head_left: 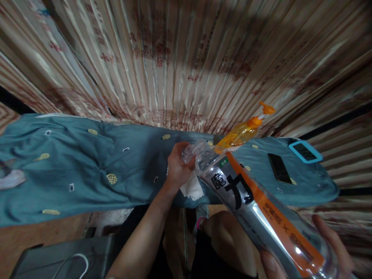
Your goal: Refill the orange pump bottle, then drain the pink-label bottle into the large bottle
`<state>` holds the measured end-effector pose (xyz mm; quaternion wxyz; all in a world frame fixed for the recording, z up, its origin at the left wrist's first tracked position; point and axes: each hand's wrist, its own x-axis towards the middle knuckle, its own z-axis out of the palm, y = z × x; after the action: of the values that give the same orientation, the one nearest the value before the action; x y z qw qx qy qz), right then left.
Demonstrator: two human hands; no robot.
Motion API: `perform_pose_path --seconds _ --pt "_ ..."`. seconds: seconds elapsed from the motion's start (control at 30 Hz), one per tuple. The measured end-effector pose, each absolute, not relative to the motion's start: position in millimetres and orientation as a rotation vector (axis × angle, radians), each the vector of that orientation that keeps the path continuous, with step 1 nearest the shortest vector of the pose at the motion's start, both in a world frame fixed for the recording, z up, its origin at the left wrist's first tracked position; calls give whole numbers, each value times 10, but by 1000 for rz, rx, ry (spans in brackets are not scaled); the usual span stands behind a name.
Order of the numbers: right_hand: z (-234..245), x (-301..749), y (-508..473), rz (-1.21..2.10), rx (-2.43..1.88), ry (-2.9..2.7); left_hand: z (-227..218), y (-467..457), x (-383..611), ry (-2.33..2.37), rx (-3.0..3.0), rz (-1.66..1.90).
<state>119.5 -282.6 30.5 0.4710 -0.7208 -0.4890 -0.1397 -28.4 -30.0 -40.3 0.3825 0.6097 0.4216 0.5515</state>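
My right hand [334, 248], at the lower right and partly cut off by the frame edge, grips the lower end of a large clear plastic bottle [247, 193] with a silver, black and orange label. The bottle is tilted, its top pointing up and left. My left hand [178, 164] is closed around a small clear plastic container [188, 153], right by the large bottle's top. Whether the two touch I cannot tell. Under my left hand lies a white tissue or cloth [192, 188]. Just behind stands a pump bottle [240, 135] of amber liquid with an orange pump.
A teal patterned cloth [87, 166] covers the narrow table. To the right lie a black phone [279, 168] and a blue-framed digital clock [305, 151]. A whitish item [13, 179] sits at far left. Pleated curtains [174, 69] hang behind. A grey box [66, 257] is lower left.
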Motion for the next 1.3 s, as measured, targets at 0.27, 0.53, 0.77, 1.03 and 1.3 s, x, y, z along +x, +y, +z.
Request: perform_pose_path --seconds 0.27,0.53,0.77,1.03,1.3 --pt "338 1171 -2747 -354 -1683 -1233 -400 -308 -293 1066 1553 1401" --pt "320 1183 -2769 -394 -1705 -1243 -401 -304 -281 1062 1549 1411" --pt "334 1191 -2733 -431 -1684 -1283 -402 -297 -275 1056 1531 1409" --pt "264 1398 -2746 -498 -1545 -1411 -458 -280 -253 1054 1521 1453" --pt "78 1507 -2945 -449 -1745 -1201 -487 -262 -248 1038 1510 1457"
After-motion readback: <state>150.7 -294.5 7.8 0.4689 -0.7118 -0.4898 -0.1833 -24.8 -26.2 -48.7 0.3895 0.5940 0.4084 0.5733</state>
